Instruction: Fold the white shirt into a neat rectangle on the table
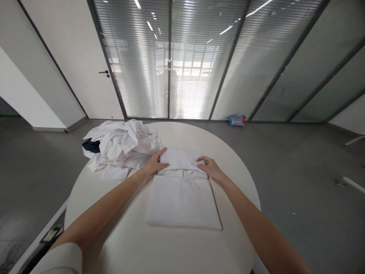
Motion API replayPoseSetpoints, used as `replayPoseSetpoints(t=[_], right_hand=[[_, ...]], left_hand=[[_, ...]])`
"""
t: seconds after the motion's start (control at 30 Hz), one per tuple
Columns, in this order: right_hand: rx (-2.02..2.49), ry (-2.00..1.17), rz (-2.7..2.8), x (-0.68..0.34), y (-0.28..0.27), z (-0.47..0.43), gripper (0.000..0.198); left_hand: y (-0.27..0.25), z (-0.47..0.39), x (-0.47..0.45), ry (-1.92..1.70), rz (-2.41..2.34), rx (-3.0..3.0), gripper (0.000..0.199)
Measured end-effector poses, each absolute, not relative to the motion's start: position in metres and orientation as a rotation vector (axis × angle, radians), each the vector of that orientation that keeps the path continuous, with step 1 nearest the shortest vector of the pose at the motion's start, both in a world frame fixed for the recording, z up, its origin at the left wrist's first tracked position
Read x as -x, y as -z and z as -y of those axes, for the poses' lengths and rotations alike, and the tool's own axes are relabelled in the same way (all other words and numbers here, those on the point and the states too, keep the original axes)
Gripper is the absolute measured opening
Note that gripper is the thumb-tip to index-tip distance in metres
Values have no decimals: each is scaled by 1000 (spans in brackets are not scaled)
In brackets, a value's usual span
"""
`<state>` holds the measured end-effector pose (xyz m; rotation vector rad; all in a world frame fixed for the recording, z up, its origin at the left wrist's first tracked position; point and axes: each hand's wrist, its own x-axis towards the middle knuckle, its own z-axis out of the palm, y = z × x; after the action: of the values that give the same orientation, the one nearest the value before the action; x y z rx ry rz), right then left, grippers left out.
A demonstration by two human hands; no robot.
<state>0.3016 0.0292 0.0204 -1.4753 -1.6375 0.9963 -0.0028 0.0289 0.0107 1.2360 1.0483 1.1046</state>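
While laid against the left side of a folded white cloth (182, 160), shown with thumb and forefinger spread in a V: left hand (153, 163). At the opposite side, right hand (210, 168), bent, thumb and forefinger slightly apart over the top layer. Impossible to tell in either case whether pinching fabric or merely resting; remaining fingers mostly hidden.

Set around the middle of the round tabletop (188, 133), with the doubled-over edge facing the near edge and gathers showing just beneath. In line on the near side, a smooth white panel (182, 201), with a thin brown strip (216, 201) along the right; hard to make out whether all one piece. Taken together, long axis running from near edge toward far edge, narrowing slightly that way.

Just beside the left hand, heaped over the far-left edge: crumpled white clothes (125, 144), with a dark cloth (91, 146) mostly buried. At lower left, a white sleeve (62, 258), cut off, as is the tabletop's near edge. Beyond the far-right edge, on the floor (279, 163), a blue-and-red object (237, 120), too small to identify.
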Motion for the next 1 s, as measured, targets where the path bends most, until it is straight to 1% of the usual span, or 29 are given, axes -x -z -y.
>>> replayPoseSetpoints(t=[0.17,0.27,0.33,0.4,0.53,0.57,0.63,0.7,0.8,0.9,1.0], right_hand=[[1478,-913,1688,-300,-15,-31,29],[1500,-905,1718,-297,-16,-29,29],[1526,-889,1731,-295,-21,-28,29],[1546,-894,1743,-297,-32,-26,30],[1562,-967,1755,-316,-58,-5,43],[1580,-992,1763,-322,-62,6,46],[1605,-1073,1814,-332,-63,35,48],[1580,-1203,1871,-338,-58,69,53],[1556,-1401,1772,-339,-48,112,73],[1596,-1486,1602,-336,-48,137,92],[1663,-1534,1453,-334,-57,149,102]], left_hand=[[-14,-29,3,-1033,-1015,-1147,96],[-12,-33,5,-980,-1157,-1440,102],[-8,-36,6,-942,-1273,-1669,102],[-7,-34,6,-945,-1380,-1792,93],[-18,-11,17,-1046,-1589,-1905,54],[-23,-1,24,-1040,-1617,-1936,47],[-34,25,39,-939,-1617,-1917,42],[-42,54,53,-744,-1543,-1715,48],[-49,100,61,-551,-1337,-1339,61],[-50,135,54,-605,-1200,-1073,72],[-50,155,44,-668,-1173,-884,78]])
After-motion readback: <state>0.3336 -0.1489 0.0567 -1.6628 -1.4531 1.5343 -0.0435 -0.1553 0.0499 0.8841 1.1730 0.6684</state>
